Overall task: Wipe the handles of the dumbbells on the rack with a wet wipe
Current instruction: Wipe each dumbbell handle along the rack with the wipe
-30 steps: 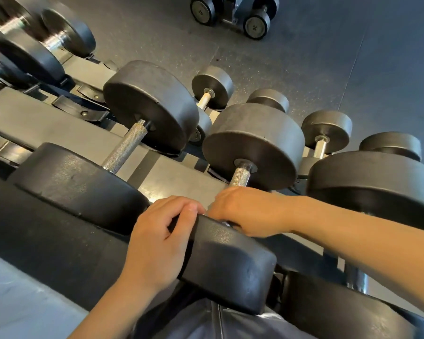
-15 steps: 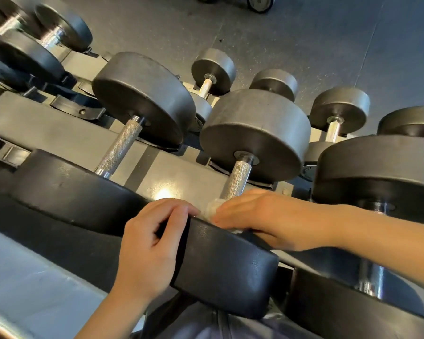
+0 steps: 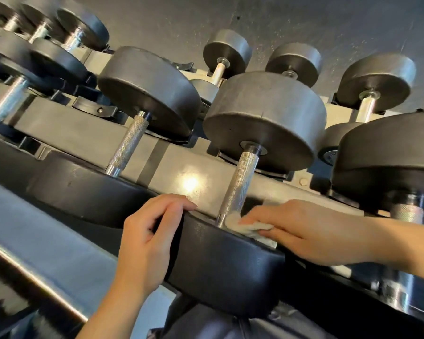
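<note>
1. Two hands: left hand, right hand.
2. One white wet wipe.
3. Three knurled handles in full view nearby.
4. Further dumbbells behind, blurred, uncounted.

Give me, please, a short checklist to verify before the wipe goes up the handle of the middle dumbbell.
1. Wet wipe is in the right hand: ok, the fingers press it at the handle's base.
2. Wipe wraps around the knurled handle: not ok, it lies beside the base.
3. Left hand steadies the near weight head: ok, the fingers grip its edge.
4. Handle above the wipe is free: ok.
5. Wipe is still moist: cannot tell.
</note>
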